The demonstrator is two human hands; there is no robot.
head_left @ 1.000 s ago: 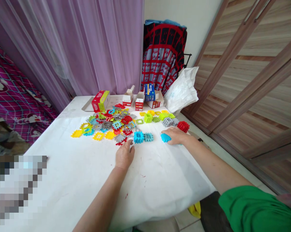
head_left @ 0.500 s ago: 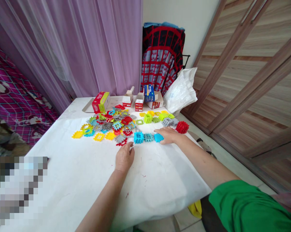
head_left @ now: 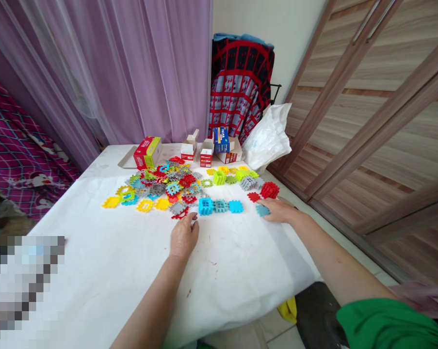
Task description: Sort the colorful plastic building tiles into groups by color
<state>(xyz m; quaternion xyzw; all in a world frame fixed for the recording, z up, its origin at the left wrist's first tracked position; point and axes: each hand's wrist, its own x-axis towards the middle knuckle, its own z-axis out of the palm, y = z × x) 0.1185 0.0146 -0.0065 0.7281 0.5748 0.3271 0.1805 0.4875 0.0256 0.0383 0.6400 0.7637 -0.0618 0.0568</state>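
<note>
Right hand (head_left: 279, 211) has shifted toward the right edge of the worktop since the earlier frame; a pale blue tile (head_left: 263, 210) now lies at its fingertips, and a small red tile (head_left: 254, 197) has appeared just beyond them.

Setting: a worktop (head_left: 95, 276) under a white sheet, with a purple curtain (head_left: 131, 72) behind it and a wood-veneer sliding door (head_left: 367, 121) to the right. Along the far edge stand a red-and-yellow box (head_left: 147, 152), opened white cartons (head_left: 206, 152) and a white plastic bag (head_left: 266, 138).

Left of centre lies a large heap of interlocking plastic tiles (head_left: 160, 186) in red, yellow, grey, green and blue, much overlapped. Further right sit green and grey tiles (head_left: 248, 182) and a red tile cluster (head_left: 269, 190).

As we read the work in hand, blue pieces are being kept apart from the heap: a cyan stack (head_left: 206, 206), a teal stack (head_left: 220, 206) and a blue tile (head_left: 235, 206) stand in a tidy row, clear of it, toward the middle of the worktop.

Left hand (head_left: 184, 236) rests palm down near the row's left end, its fingers loosely curled and holding nothing that we can see. Right hand lies flat and open, touching the pale blue tile without gripping it.
</note>
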